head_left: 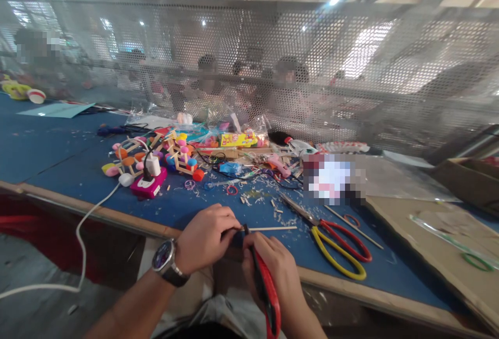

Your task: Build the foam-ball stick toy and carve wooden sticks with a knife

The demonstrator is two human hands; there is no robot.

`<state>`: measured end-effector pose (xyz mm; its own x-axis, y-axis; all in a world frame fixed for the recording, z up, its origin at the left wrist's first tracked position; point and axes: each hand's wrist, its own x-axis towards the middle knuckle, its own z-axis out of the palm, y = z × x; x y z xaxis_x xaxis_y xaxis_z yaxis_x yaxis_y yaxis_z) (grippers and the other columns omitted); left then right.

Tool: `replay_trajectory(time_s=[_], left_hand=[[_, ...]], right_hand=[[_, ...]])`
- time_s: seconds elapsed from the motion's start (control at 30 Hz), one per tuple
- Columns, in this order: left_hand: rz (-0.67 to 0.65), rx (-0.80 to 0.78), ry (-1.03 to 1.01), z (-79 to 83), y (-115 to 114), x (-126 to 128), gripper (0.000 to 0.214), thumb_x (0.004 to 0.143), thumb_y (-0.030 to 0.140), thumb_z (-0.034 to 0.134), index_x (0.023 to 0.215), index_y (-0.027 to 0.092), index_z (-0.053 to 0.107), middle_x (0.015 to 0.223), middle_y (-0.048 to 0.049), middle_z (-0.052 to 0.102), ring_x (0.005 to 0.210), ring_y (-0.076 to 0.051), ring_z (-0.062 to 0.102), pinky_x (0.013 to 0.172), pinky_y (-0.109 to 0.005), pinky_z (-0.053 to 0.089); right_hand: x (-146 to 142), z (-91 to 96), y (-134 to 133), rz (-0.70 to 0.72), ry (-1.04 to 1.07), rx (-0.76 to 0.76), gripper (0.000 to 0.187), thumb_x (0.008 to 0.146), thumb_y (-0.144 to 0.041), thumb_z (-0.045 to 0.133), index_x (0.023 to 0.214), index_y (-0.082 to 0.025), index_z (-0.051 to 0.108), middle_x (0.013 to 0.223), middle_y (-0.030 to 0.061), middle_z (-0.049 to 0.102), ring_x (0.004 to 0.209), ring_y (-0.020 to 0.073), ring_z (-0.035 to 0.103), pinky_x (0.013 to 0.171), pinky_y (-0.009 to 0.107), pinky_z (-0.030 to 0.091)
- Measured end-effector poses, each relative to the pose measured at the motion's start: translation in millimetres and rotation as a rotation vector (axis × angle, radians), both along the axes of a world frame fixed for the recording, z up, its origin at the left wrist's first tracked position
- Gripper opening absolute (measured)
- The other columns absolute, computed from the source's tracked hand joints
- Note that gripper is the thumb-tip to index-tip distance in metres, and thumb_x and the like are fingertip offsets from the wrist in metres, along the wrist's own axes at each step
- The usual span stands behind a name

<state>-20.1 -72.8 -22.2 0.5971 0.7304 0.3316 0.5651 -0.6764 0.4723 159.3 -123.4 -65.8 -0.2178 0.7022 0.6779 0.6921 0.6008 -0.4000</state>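
A pair of red-handled pliers [267,292] with a dark head is gripped in my right hand [278,263]. Its jaws meet a thin pale wooden stick [275,228] at the table's front edge. My left hand [210,237], with a watch [163,255] on the wrist, is closed, thumb and fingers pinching the stick's left end by the jaws. The very tip between those fingers is hidden. Large scissors [331,240] with one red and one yellow handle lie half spread to the right of my right hand.
Small cut pieces [259,198] litter the blue table [97,167]. Behind them are colourful bead-and-stick shapes [179,157], a magenta power adapter [150,183] with a white cable and a pink glue gun [278,165]. A cardboard sheet [413,245] lies right; a perforated screen [249,42] stands behind.
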Motion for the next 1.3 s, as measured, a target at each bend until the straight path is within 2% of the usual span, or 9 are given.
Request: replay_trajectory(time_s=[0.27, 0.5, 0.93, 1.13, 1.3], left_hand=[[0.011, 0.004, 0.005, -1.5, -0.2, -0.1, 0.027, 0.09, 0.002, 0.056, 0.092, 0.019, 0.076, 0.092, -0.0036, 0.073, 0.088, -0.02, 0.063, 0.079, -0.033, 0.047], [0.048, 0.05, -0.01, -4.0, -2.5, 2.5, 0.025, 0.092, 0.005, 0.057, 0.093, 0.019, 0.077, 0.091, -0.0041, 0.073, 0.089, -0.021, 0.064, 0.08, -0.033, 0.049], [0.047, 0.023, -0.034, -3.1, -0.8, 1.5, 0.026, 0.09, 0.003, 0.059, 0.089, 0.021, 0.078, 0.09, -0.0034, 0.074, 0.087, -0.02, 0.064, 0.078, -0.032, 0.049], [0.08, 0.057, -0.019, -2.7, -3.1, 2.5, 0.026, 0.089, 0.002, 0.06, 0.092, 0.019, 0.079, 0.089, -0.0046, 0.073, 0.088, -0.022, 0.065, 0.078, -0.032, 0.049], [0.083, 0.047, -0.016, -3.2, -3.0, 2.5, 0.026, 0.088, 0.002, 0.06, 0.091, 0.019, 0.079, 0.088, -0.0045, 0.072, 0.087, -0.021, 0.064, 0.077, -0.032, 0.048]], right_hand=[[-1.6, 15.5, 3.5, 0.014, -0.068, 0.016, 0.017, 0.084, -0.009, 0.047, 0.081, -0.025, 0.051, 0.066, -0.0024, 0.063, 0.055, 0.0159, 0.056, 0.057, 0.026, 0.036], [0.0, 12.1, 0.3, 0.036, -0.08, 0.131, 0.02, 0.087, -0.006, 0.045, 0.079, -0.024, 0.048, 0.063, -0.0037, 0.059, 0.051, 0.0141, 0.048, 0.057, 0.027, 0.032], [-2.7, 15.5, 4.9, 0.009, -0.132, 0.074, 0.017, 0.084, -0.008, 0.048, 0.08, -0.024, 0.05, 0.066, -0.0024, 0.063, 0.053, 0.0158, 0.051, 0.057, 0.028, 0.031], [-0.6, 10.1, 2.4, 0.041, -0.111, 0.177, 0.02, 0.087, -0.007, 0.045, 0.078, -0.025, 0.048, 0.062, -0.0038, 0.059, 0.05, 0.015, 0.047, 0.058, 0.028, 0.03], [-2.4, 10.6, 3.4, 0.02, -0.109, 0.167, 0.02, 0.086, -0.007, 0.044, 0.078, -0.025, 0.048, 0.063, -0.0039, 0.06, 0.05, 0.0147, 0.049, 0.057, 0.027, 0.031]])
